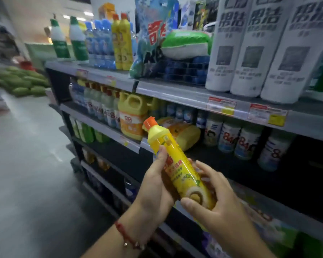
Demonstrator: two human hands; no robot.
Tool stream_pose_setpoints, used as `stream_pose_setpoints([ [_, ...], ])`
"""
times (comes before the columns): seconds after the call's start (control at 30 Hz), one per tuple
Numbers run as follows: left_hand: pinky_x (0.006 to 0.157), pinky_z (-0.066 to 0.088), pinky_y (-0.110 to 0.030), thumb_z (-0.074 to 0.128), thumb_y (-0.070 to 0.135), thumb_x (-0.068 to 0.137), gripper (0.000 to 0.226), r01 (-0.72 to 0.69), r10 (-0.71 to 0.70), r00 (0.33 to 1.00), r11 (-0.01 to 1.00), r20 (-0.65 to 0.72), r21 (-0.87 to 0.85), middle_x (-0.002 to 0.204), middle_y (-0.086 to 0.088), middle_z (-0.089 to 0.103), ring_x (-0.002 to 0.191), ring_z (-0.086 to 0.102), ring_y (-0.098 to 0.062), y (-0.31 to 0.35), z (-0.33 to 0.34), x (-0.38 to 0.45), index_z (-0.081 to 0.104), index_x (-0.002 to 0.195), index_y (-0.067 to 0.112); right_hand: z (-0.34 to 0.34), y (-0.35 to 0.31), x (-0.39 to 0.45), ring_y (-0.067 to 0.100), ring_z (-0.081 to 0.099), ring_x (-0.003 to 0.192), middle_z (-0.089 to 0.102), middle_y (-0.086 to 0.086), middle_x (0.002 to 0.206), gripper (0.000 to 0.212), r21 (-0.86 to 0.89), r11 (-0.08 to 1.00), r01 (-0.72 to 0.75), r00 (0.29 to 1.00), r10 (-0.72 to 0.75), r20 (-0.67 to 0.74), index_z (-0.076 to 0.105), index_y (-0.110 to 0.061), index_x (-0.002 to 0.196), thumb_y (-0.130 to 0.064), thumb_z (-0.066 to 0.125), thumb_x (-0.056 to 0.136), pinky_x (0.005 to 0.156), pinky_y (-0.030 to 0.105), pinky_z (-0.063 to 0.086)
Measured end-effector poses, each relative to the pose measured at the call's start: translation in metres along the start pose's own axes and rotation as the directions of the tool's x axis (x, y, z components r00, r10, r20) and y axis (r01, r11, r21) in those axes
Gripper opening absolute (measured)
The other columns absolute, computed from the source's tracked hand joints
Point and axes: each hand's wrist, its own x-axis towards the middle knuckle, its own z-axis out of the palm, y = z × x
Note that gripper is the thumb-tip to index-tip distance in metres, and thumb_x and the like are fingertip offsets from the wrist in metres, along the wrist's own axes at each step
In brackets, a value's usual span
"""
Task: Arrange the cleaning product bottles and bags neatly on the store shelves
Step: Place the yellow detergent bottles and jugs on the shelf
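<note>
Both hands held yellow bottle (177, 162) tilted, orange cap toward 11 o'clock, out in front of middle shelf edge (108, 127). Left hand (157, 185) fingers wrapped its middle; right hand (214, 198) fingers curled round its base. Open aisle floor (26, 164) at 9 o'clock. Wire basket (185, 71) on top shelf (175, 88), 12 o'clock, held blue packs, green-white bag (186, 43) resting on top.

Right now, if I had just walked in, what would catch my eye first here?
First, the yellow bottle with an orange cap, held tilted in front of the shelves by the left hand and the right hand. Next, the three tall white packs at the top right, and the blue bag standing beside them.
</note>
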Motion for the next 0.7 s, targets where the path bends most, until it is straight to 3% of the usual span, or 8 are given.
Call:
stream_pose_setpoints([
  [0.1,0.099,0.053,-0.054,0.057,0.054,0.088,0.066,0.012,-0.024,0.991,0.996,-0.133,-0.091,0.109,-0.027,0.068,0.101,0.068,-0.039,0.009,-0.043,0.002,0.063,0.123,-0.002,0.038,0.012,-0.001,-0.015,0.055,0.105,0.050,-0.031,0.124,0.074,0.037,0.989,-0.144,0.987,0.140,0.079,0.045,-0.063,0.123,-0.059,0.078,0.057,0.082,0.014,0.045],
  [0.2,0.111,0.040,-0.060,0.055,0.048,0.092,0.067,0.024,-0.049,0.985,0.988,-0.163,-0.152,0.133,-0.032,0.059,0.123,0.058,-0.046,0.027,-0.084,0.001,0.055,0.139,-0.001,0.075,0.012,0.006,-0.007,0.064,0.098,0.066,-0.022,0.116,0.074,0.071,0.974,-0.214,0.971,0.204,0.126,0.055,-0.052,0.122,-0.056,0.079,0.051,0.078,0.016,0.049],
  [0.27,0.113,0.036,-0.060,0.049,0.043,0.094,0.067,0.032,-0.054,0.985,0.991,-0.163,-0.132,0.140,-0.032,0.053,0.123,0.057,-0.043,0.042,-0.115,-0.001,0.049,0.143,-0.002,0.103,0.004,0.014,-0.006,0.067,0.091,0.071,-0.024,0.105,0.066,0.143,0.956,-0.257,0.958,0.233,0.166,0.060,-0.048,0.115,-0.047,0.081,0.053,0.072,0.013,0.050],
  [0.33,0.115,0.035,-0.059,0.046,0.038,0.094,0.067,0.027,-0.039,0.984,0.997,-0.176,-0.068,0.133,-0.030,0.056,0.118,0.056,-0.041,0.058,-0.150,-0.004,0.044,0.145,-0.005,0.133,-0.006,0.024,-0.005,0.069,0.090,0.072,-0.027,0.102,0.065,0.208,0.930,-0.303,0.940,0.256,0.224,0.062,-0.042,0.115,-0.043,0.082,0.054,0.070,0.014,0.051],
  [0.43,0.108,0.045,-0.058,0.052,0.035,0.095,0.057,0.005,0.012,0.982,0.996,-0.191,0.091,0.134,-0.033,0.057,0.124,0.057,-0.046,0.084,-0.199,-0.013,0.051,0.139,-0.003,0.179,-0.022,0.037,0.003,0.072,0.090,0.076,-0.017,0.102,0.063,0.289,0.870,-0.398,0.895,0.300,0.329,0.064,-0.035,0.118,-0.037,0.082,0.059,0.068,0.017,0.054],
  [0.53,0.090,0.056,-0.048,0.058,0.027,0.092,0.042,-0.043,0.087,0.973,0.978,-0.215,0.202,0.123,-0.026,0.067,0.113,0.067,-0.036,0.115,-0.241,-0.022,0.060,0.129,0.007,0.224,-0.037,0.050,0.010,0.073,0.095,0.076,-0.009,0.105,0.062,0.326,0.824,-0.463,0.854,0.316,0.414,0.064,-0.031,0.121,-0.035,0.081,0.062,0.071,0.018,0.055],
  [0.7,0.090,0.057,-0.047,0.076,0.028,0.086,0.041,-0.113,0.199,0.957,0.924,-0.209,0.365,0.113,-0.013,0.075,0.102,0.072,-0.030,0.159,-0.295,-0.028,0.063,0.123,0.016,0.290,-0.057,0.066,0.014,0.073,0.101,0.076,-0.005,0.110,0.055,0.337,0.785,-0.519,0.797,0.302,0.524,0.064,-0.033,0.121,-0.031,0.078,0.068,0.079,0.027,0.058],
])
